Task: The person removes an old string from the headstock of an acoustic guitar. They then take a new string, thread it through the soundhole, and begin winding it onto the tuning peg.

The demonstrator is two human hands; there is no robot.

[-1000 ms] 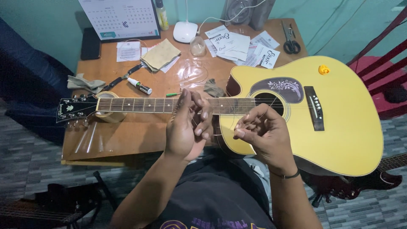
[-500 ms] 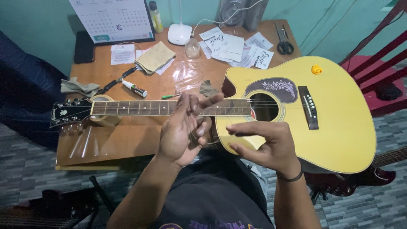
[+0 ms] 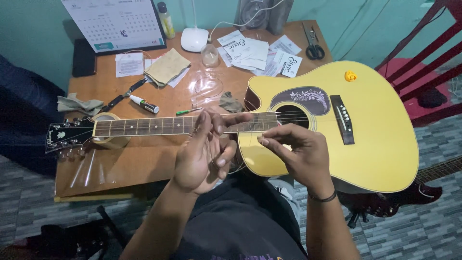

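Compared with the earlier frames, the right hand is drawn further out toward the guitar's body, while the left hand is kept raised over the neck. A thin guitar string (barely visible as a fine curve between the hands) appears to be pinched at the right thumb and forefinger; the left hand is held half open with fingers loosely curled, the string seemingly passed across them, though the grip cannot be told for sure. The yellow acoustic guitar is laid flat across the wooden surface and the lap, its neck propped on a roll of tape. Strings are seen over the soundhole; empty string packets and a coiled string are left behind, so the restringing is judged to be partly done.
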